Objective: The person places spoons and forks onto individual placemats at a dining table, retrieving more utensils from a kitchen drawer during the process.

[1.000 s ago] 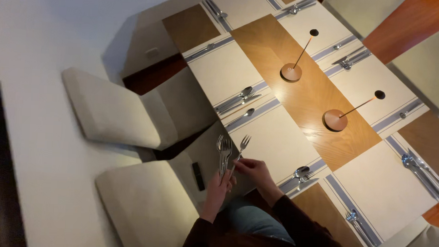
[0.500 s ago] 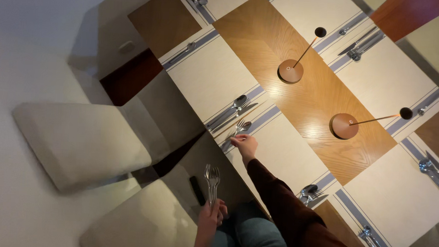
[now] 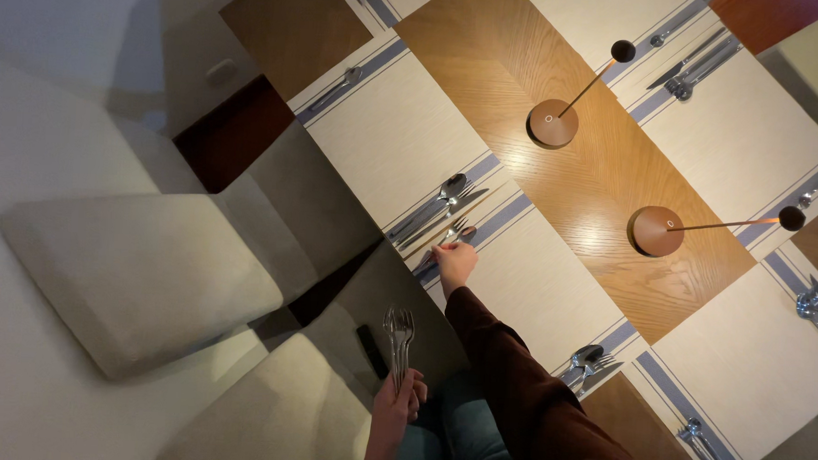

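I am pinching the fork [image 3: 452, 233] just beyond my right hand [image 3: 456, 257], its length running away, while my left hand [image 3: 398, 397] is gripping the spare forks [image 3: 399, 335].

Right arm stretches long and straight up the frame, dark red sleeve reaching to the wrist, and the right hand [image 3: 456, 258] sits at full reach, palm down, fingers curled together at the tip. Left hand [image 3: 400, 397] stays low and close to the body, fist closed, forearm bare.
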